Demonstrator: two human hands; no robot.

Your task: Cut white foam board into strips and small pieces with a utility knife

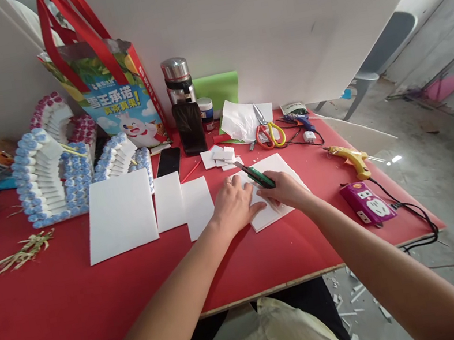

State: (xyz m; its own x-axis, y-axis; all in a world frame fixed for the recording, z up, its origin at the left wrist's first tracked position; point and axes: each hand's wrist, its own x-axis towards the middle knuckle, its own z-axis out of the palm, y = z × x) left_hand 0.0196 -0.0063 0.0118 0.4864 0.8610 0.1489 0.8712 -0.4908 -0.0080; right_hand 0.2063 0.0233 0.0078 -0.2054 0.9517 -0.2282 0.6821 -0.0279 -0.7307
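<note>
My right hand [285, 189] grips a green utility knife [260, 177]; its blade points up and to the left. Beneath it lies a white foam board [284, 171] with a rough right edge. My left hand [235, 203] rests on the board's left side, thumb stretched toward the right hand and fingers partly bent, holding nothing that I can see. Just left of that hand are three more white boards: a small one [199, 207], a narrow one [169, 203] and a large one [119, 215]. Small white pieces [222, 156] are piled beyond my hands.
Scissors [269, 134], a yellow glue gun [350, 160] and a purple power strip [367, 204] lie to the right. A black phone [168, 161], a steel flask [178, 82], a shopping bag [113, 96] and blue-and-white stacked models [52, 177] stand left and behind.
</note>
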